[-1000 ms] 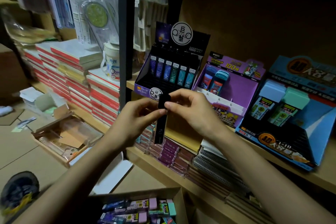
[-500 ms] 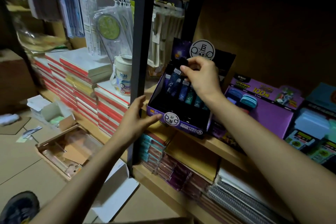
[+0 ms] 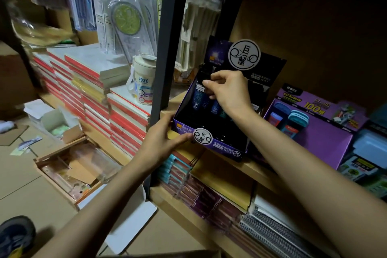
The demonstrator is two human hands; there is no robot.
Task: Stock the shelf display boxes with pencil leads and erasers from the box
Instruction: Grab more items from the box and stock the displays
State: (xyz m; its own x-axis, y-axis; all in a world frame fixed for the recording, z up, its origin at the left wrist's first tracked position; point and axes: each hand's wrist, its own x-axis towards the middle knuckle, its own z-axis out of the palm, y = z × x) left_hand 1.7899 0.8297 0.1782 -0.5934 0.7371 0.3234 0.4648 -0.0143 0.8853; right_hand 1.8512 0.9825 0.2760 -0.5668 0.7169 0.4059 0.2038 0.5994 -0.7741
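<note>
A dark purple display box (image 3: pixel 222 146) of pencil lead tubes stands on the wooden shelf (image 3: pixel 249 168). My right hand (image 3: pixel 228 92) pinches the black cap of a pencil lead tube (image 3: pixel 200 88) at the left end of the row inside the box. My left hand (image 3: pixel 161 142) grips the box's front left corner, thumb on the front panel. Several more tubes (image 3: pixel 215 107) stand in the row, partly hidden by my right hand. The supply box (image 3: pixel 167 254) shows only as a cardboard edge at the bottom.
A purple display box (image 3: pixel 326 140) with eraser packs and a blue one (image 3: pixel 368 151) stand to the right. A black shelf post (image 3: pixel 167 48) rises left of the box. Stacked notebooks (image 3: pixel 94 90), a white cup (image 3: pixel 144 81), and open cartons on the floor (image 3: pixel 75 165) lie left.
My right hand carried the black tube from in front of me up into the display box. My left hand let go of the tube and took hold of the box's front corner.
</note>
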